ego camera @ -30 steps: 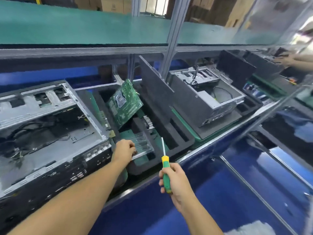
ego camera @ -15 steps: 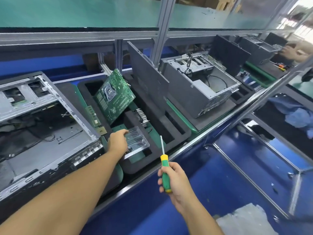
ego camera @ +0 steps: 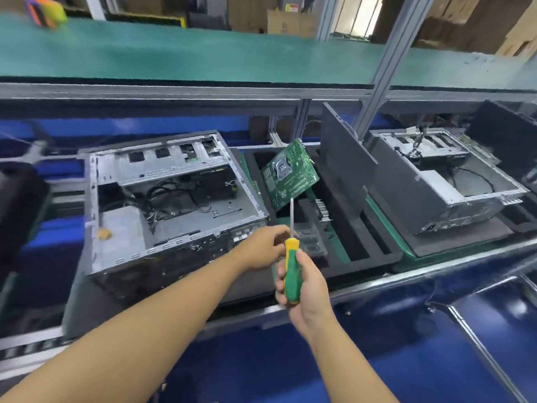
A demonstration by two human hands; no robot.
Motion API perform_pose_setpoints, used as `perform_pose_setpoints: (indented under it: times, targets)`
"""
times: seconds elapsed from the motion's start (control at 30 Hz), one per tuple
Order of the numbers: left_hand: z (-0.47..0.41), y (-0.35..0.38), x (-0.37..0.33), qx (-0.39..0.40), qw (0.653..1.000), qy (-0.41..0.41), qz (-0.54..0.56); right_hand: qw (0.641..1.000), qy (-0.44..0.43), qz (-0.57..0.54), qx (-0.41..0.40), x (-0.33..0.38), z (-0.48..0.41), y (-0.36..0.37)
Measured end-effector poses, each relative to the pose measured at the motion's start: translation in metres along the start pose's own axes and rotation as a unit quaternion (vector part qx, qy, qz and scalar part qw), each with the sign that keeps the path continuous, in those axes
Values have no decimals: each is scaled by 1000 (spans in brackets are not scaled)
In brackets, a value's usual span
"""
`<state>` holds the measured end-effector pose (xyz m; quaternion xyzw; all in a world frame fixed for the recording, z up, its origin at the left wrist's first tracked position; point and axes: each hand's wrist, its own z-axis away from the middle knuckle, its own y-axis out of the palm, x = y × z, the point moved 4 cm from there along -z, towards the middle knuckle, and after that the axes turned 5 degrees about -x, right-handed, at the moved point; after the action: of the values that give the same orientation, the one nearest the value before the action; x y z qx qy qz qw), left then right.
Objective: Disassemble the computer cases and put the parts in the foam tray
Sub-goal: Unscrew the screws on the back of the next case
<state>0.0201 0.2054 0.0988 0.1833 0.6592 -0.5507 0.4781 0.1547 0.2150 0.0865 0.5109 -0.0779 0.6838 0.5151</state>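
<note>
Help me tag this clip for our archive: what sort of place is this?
Probably an electronics factory line for stripping desktop computers: opened computer cases stand in a row along a long bench, a foam tray holds a motherboard, and cardboard boxes stand behind the upper shelf.

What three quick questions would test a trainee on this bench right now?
1. Which tool does the right hand grip? A) pliers B) green-and-yellow screwdriver C) spanner
2. True or false: the motherboard lies flat inside the open computer case.
3. Fill in: the screwdriver's metal shaft points ____ from the fist.
Key: 1 B. 2 False: it leans tilted in the foam tray. 3 up.
</note>
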Motion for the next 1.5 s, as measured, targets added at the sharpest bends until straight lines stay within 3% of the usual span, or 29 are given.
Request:
perform_pose_setpoints:
  times: [0.13,0.3,0.47,0.63,0.7,0.87,1.1,1.5]
  targets:
    - [64,-67,0,-122,991,22,-57,997,40,-21,69,-24,21,41]
    - [154,-154,39,-276,939,24,-203,988,76,-12,138,-62,52,78]
    - [218,-213,107,-226,897,-111,-364,973,93,113,180,-105,81,102]
    - [223,-212,150,-121,918,-117,-360,940,126,241,207,-143,92,117]
    - [217,-206,160,-146,930,-106,-319,933,135,264,203,-156,90,121]
    - [214,-198,168,-259,925,-60,-273,924,150,305,173,-183,80,129]
    - [215,-195,177,-259,923,-33,-284,906,204,352,115,-228,71,129]
    - [216,-188,187,-270,923,-15,-274,914,170,354,106,-259,51,136]
